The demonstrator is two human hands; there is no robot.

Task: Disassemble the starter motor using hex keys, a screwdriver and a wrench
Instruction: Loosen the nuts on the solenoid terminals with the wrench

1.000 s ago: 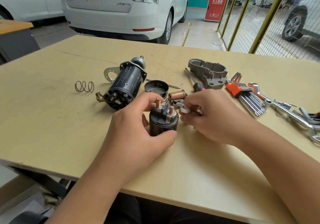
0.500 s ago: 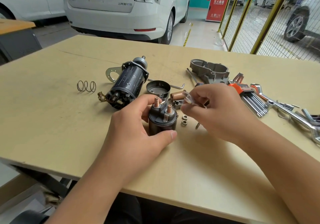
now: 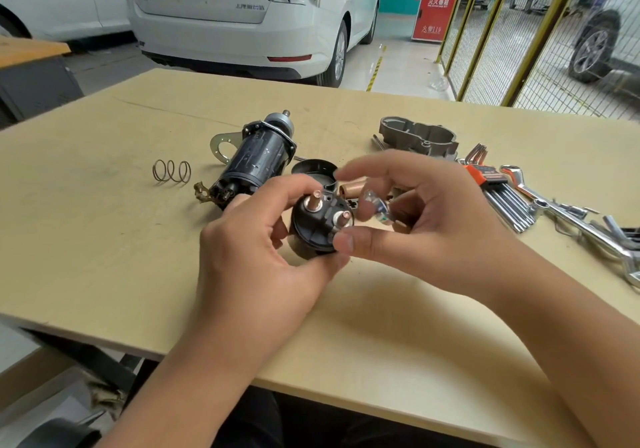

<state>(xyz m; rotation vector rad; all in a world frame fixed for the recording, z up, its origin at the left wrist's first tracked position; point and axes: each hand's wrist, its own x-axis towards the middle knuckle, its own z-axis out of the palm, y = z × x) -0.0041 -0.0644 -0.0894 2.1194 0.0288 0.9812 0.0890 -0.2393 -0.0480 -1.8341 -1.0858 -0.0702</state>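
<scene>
The left hand grips the black solenoid, fingers clamped round it just above the counter. The right hand pinches a blurred clear-handled tool beside its copper studs, thumb touching the rim. Behind lie the motor body, a round cap and a grey housing; a spring sits left, hex keys and wrenches right. Beyond the counter stand a white car and a yellow mesh fence.

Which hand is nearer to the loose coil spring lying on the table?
Left. The left hand grips the black solenoid, on the spring's side of the table. The right hand is farther off, beyond the solenoid, toward the hex keys.
</scene>
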